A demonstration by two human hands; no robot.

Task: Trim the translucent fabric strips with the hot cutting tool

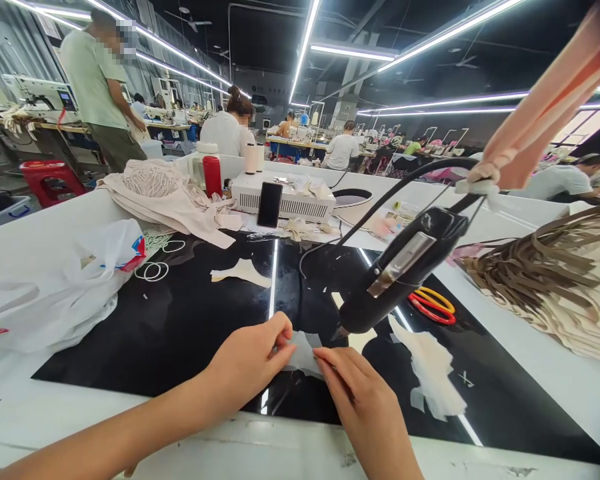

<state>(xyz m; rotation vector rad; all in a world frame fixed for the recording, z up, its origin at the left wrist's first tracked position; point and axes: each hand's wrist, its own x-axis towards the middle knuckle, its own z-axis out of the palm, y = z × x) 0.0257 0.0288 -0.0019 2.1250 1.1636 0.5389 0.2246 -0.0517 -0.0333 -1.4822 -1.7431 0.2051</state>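
Observation:
Between my two hands, low over the glossy black sheet (180,333), is a small translucent white piece of film or thin fabric (304,351). My left hand (253,357) has its thumb and fingers closed at the left edge of this piece. At its right edge, my right hand (363,397) pinches the material between thumb and fingertips. A black handheld tool (403,270) with a pointed tip hangs tilted just above my right hand. Under its tip lie cream fabric pieces (363,340). A stack of whitish translucent pieces (433,370) rests to the right.
A cream cut piece (243,272) lies farther back. White plastic bag (70,287) at left; phone (269,204) leaning on a vented white box (293,197) behind. Red and yellow-handled scissors (433,305) and layered beige fabric with brown straps (555,280) occupy the right. Several people work beyond.

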